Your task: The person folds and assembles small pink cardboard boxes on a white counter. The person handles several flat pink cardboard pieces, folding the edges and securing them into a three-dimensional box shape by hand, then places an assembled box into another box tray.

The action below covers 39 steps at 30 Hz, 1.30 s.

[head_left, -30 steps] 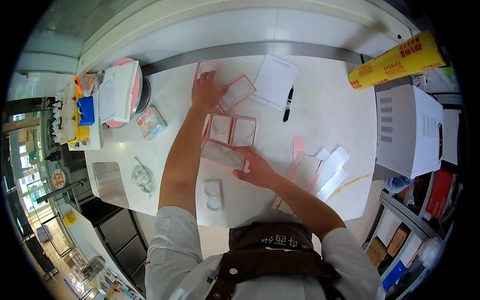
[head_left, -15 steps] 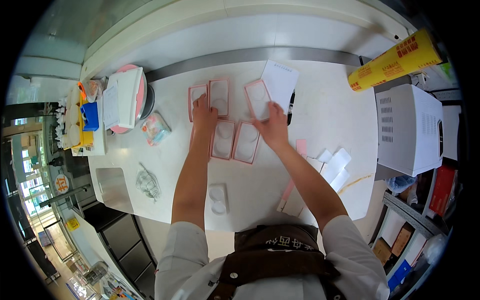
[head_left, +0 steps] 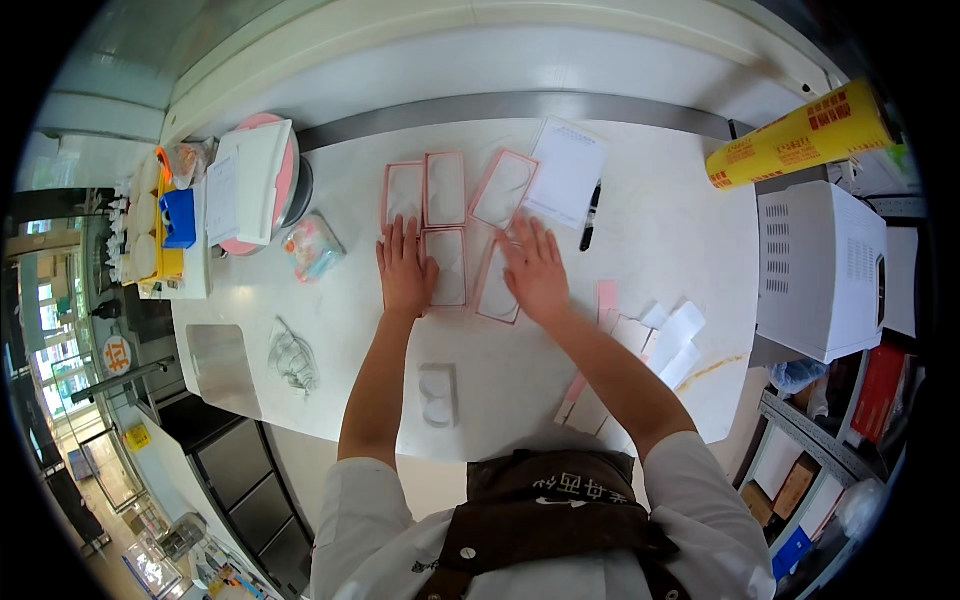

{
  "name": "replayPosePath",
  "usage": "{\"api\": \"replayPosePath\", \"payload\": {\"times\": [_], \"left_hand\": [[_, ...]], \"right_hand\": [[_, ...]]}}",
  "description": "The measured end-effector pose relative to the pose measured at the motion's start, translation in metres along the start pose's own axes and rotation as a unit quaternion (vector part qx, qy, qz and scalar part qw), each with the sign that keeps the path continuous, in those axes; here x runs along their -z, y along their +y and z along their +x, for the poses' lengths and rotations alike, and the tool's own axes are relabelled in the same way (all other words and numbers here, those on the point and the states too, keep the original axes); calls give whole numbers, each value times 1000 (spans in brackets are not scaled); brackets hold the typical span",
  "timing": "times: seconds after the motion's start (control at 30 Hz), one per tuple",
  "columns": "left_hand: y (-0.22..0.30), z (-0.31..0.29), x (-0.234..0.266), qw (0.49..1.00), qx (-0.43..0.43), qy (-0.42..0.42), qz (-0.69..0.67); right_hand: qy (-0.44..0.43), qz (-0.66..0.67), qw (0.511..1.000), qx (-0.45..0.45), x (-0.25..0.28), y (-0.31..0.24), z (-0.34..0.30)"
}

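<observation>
Shirt: short-sleeved white shirt (head_left: 590,575) with a soft grey cast, worn beneath the apron
Left sleeve (head_left: 362,490): loose and wrinkled, its hem ending near the elbow
Right sleeve (head_left: 695,485): the same pale cloth, cut just as wide
Apron (head_left: 550,525): dark brown, its front rumpled into folds
Lettering (head_left: 590,489): pale characters across the apron's front, above a curved white stroke
Straps (head_left: 452,577): dark brown like the apron, one on each side of the chest
Button (head_left: 468,553): round and pale, catching the eye from here against the dark cloth
Forearms (head_left: 376,385): bare
</observation>
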State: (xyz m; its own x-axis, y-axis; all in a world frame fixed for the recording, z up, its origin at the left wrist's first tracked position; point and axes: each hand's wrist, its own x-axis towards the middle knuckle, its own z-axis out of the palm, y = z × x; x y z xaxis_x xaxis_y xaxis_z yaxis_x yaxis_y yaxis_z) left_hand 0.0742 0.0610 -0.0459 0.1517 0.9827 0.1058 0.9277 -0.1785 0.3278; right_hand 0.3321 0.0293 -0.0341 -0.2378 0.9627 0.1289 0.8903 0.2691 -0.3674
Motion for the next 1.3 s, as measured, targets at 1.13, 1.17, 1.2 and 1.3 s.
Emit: {"api": "replayPosePath", "payload": {"times": [1.13,1.17,1.2,1.3], "left_hand": [[-24,42,0,998,15,58,-33],[-26,37,2,994,15,95,-44],[-30,25,3,990,16,129,-54],[-45,-27,8,979,87,171,-68]], "right_hand": [[-6,51,995,85,-28,3,90],[21,90,993,70,-17,4,82],[46,129,989,53,-5,5,68],[98,156,983,2,45,28,0]]}}
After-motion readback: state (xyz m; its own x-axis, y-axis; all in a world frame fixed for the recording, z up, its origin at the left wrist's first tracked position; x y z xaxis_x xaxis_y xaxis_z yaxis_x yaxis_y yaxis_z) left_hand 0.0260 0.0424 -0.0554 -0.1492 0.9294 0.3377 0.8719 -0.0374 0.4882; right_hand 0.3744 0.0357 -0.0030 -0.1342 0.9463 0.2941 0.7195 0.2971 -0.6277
